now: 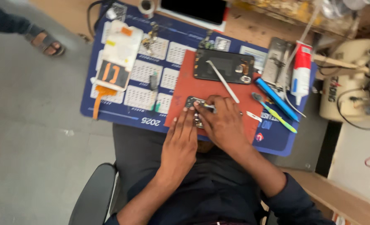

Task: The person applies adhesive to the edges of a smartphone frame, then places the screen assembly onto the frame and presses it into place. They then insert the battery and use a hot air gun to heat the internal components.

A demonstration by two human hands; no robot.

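Note:
On a red mat (185, 89) lies a small dark circuit board (192, 102), near the mat's front edge. My left hand (180, 143) rests flat with its fingers pressing down beside the board. My right hand (224, 125) lies over the board and pinches a thin metal tool (208, 107) whose tip touches it. Farther back on the mat sits an opened dark phone body (223, 66) with a white rod (223, 82) lying across it.
A blue work mat (151, 121) covers the table. At its left lies a white phone screen with an orange flex cable (116, 56). A blue pen (276, 100), a green-handled brush (274, 113) and a white glue bottle (301, 73) lie to the right. A person's sandalled foot (46, 41) is at the far left.

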